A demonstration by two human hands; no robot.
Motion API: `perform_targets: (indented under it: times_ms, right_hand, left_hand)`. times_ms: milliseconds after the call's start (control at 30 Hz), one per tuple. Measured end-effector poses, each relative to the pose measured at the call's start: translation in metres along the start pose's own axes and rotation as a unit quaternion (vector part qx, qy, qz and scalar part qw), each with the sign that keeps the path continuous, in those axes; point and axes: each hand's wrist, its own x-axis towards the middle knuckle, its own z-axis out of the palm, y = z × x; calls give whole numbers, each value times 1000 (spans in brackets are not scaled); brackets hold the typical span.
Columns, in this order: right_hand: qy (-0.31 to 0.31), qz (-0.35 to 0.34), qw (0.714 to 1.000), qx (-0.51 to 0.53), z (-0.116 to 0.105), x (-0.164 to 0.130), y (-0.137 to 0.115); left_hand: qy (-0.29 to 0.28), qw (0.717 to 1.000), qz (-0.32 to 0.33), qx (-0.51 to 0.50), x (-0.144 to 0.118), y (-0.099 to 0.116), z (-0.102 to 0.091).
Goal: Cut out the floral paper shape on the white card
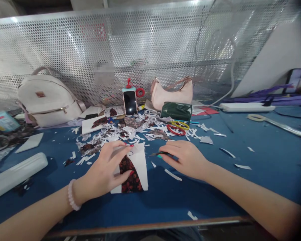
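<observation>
On the blue table top in front of me lies a white sheet of paper (141,164) with a dark, red-flowered fabric piece (131,179) on it. My left hand (110,167) rests over the sheet's left part, fingers spread, with index finger and thumb touching it. My right hand (183,155) is closed around a slim craft knife (163,153) with a dark handle. Its pointed metal tip faces left, just off the sheet's right edge and apart from it. The palm hides most of the handle.
Paper and fabric scraps (135,124) are heaped beyond my hands, with red-handled scissors (176,130) to their right. A phone (130,102) stands upright behind. A white backpack (46,97), a pink handbag (173,95) and a dark green pouch (177,111) line the back.
</observation>
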Motion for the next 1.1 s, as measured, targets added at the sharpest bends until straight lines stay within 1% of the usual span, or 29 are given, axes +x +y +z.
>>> perform_targets:
  times_ms: [100,267,500,833,1100]
  right_hand:
    - [32,3,999,15,-1,0,-5]
    - [43,33,998,19,1,1,-12]
    - [41,21,999,21,1,1,-13]
    - [35,14,999,8,4,-2,-14]
    - [25,13,999,19,4,0,-22]
  left_hand:
    - [1,1000,0,4,1,0,0]
    - [5,1000,3,10,0,1,0]
    - [10,1000,16,21,0,3,-3]
    - [14,999,17,23,1,4,-4]
    - [17,999,22,27,1,5,-3]
